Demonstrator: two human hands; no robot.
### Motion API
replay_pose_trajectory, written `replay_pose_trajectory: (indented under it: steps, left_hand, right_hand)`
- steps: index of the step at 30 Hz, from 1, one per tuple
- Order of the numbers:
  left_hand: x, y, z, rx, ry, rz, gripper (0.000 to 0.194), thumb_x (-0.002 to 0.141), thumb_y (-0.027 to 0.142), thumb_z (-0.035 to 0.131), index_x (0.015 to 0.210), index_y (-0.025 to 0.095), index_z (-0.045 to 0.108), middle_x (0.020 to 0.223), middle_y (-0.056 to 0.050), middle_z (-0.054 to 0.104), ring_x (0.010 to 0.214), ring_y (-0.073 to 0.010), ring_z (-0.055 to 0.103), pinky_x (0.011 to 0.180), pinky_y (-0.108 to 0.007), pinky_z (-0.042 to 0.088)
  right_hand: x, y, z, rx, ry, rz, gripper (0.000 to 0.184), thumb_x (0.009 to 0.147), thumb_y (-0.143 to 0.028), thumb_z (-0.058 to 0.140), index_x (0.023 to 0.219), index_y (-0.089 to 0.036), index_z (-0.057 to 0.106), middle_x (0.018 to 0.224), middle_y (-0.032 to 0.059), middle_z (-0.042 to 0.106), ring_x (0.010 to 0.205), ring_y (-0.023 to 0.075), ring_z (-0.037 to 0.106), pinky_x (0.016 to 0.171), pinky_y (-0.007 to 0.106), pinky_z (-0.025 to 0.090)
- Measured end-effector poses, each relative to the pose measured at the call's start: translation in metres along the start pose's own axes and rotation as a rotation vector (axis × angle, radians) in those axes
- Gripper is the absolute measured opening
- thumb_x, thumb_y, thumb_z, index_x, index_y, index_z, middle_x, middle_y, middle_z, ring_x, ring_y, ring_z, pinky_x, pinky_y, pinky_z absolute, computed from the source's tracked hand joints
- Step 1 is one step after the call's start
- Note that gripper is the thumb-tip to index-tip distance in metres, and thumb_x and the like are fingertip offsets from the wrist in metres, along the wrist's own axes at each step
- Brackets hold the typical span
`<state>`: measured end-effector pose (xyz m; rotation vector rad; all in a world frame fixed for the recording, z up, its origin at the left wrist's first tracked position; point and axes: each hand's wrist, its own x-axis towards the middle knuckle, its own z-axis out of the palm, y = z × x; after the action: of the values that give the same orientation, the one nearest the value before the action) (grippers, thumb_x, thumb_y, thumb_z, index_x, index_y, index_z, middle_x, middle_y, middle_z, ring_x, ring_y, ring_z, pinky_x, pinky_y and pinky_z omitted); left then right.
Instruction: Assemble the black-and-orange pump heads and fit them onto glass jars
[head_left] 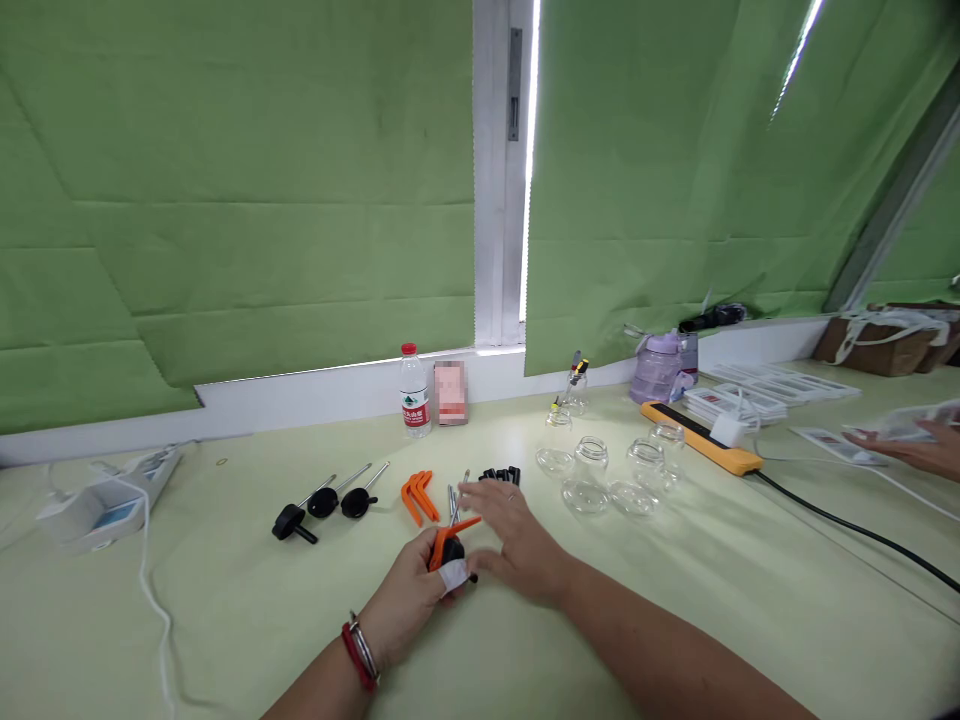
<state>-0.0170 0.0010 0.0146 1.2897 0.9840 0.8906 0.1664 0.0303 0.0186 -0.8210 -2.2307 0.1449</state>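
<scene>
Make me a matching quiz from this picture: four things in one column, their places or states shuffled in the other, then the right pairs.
1. Left hand
2. Loose orange pieces
3. Red-capped bottle
4. Clear jars

A. Beside the pink box
B. To the right of the right hand
C. Closed around an orange-and-black part
D. Between the black-topped rods and the small black pieces

Pairs: 1-C, 2-D, 3-A, 4-B

This looks like a small workshop — a long table (262,620) under green blinds (300,200), set with matching batches of orange handles (422,493), black caps (357,503) and glass jars (585,495) — and a co-worker's hand (934,456) at the far right.
</scene>
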Motion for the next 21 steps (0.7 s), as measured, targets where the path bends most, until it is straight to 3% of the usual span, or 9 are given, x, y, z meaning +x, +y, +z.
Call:
replay_pose_trajectory:
  steps: [2, 4, 8, 12, 16, 21]
  left_hand:
    - [0.001, -0.001, -0.003, 0.034, 0.039, -0.021, 0.022, 0.07, 0.035, 0.068, 0.079, 0.018, 0.057, 0.07, 0.0, 0.055, 0.065, -0.0146, 0.048, 0.058, -0.026, 0.037]
    - [0.001, -0.002, -0.004, 0.041, 0.075, -0.019, 0.023, 0.069, 0.036, 0.069, 0.079, 0.019, 0.057, 0.071, 0.001, 0.054, 0.065, -0.0141, 0.046, 0.056, -0.025, 0.035]
    - [0.002, -0.002, -0.004, 0.05, 0.108, -0.027, 0.022, 0.068, 0.034, 0.069, 0.08, 0.019, 0.058, 0.073, 0.001, 0.053, 0.066, -0.014, 0.045, 0.057, -0.025, 0.035]
    - [0.003, -0.003, -0.006, 0.034, 0.112, -0.011, 0.02, 0.07, 0.031, 0.066, 0.082, 0.018, 0.058, 0.074, -0.001, 0.055, 0.069, -0.0158, 0.049, 0.061, -0.028, 0.039]
    - [0.005, -0.006, -0.009, -0.017, 0.131, -0.004, 0.019, 0.069, 0.03, 0.067, 0.081, 0.018, 0.058, 0.073, 0.0, 0.056, 0.068, -0.0156, 0.05, 0.064, -0.029, 0.04]
    - [0.007, -0.007, -0.012, -0.033, 0.19, -0.008, 0.02, 0.068, 0.03, 0.068, 0.081, 0.018, 0.059, 0.074, 0.0, 0.056, 0.067, -0.0145, 0.051, 0.064, -0.028, 0.041]
  right_hand:
    - [0.001, 0.022, 0.0, -0.003, 0.147, 0.203, 0.038, 0.092, -0.031, 0.041, 0.129, -0.022, 0.044, 0.125, 0.0109, 0.054, 0.116, 0.022, 0.046, 0.098, 0.041, 0.037]
    - [0.0, 0.045, 0.001, -0.051, 0.199, 0.355, 0.035, 0.093, -0.028, 0.035, 0.124, -0.019, 0.05, 0.124, 0.0118, 0.055, 0.116, 0.0229, 0.046, 0.099, 0.043, 0.035]
    - [-0.003, 0.076, 0.007, -0.141, 0.037, 0.563, 0.035, 0.094, -0.028, 0.034, 0.112, -0.017, 0.061, 0.127, 0.0127, 0.052, 0.119, 0.0254, 0.044, 0.099, 0.043, 0.034]
    - [-0.005, 0.083, 0.01, -0.227, -0.07, 0.629, 0.034, 0.094, -0.028, 0.034, 0.102, -0.018, 0.065, 0.116, 0.012, 0.055, 0.108, 0.0246, 0.049, 0.092, 0.038, 0.037]
    - [-0.005, 0.083, 0.009, -0.254, -0.084, 0.647, 0.031, 0.092, -0.025, 0.037, 0.087, -0.015, 0.065, 0.097, 0.0112, 0.058, 0.092, 0.0213, 0.052, 0.087, 0.034, 0.037]
    - [-0.007, 0.087, 0.01, -0.272, -0.081, 0.705, 0.023, 0.086, -0.011, 0.042, 0.076, -0.013, 0.063, 0.092, 0.012, 0.056, 0.091, 0.0205, 0.05, 0.079, 0.029, 0.036]
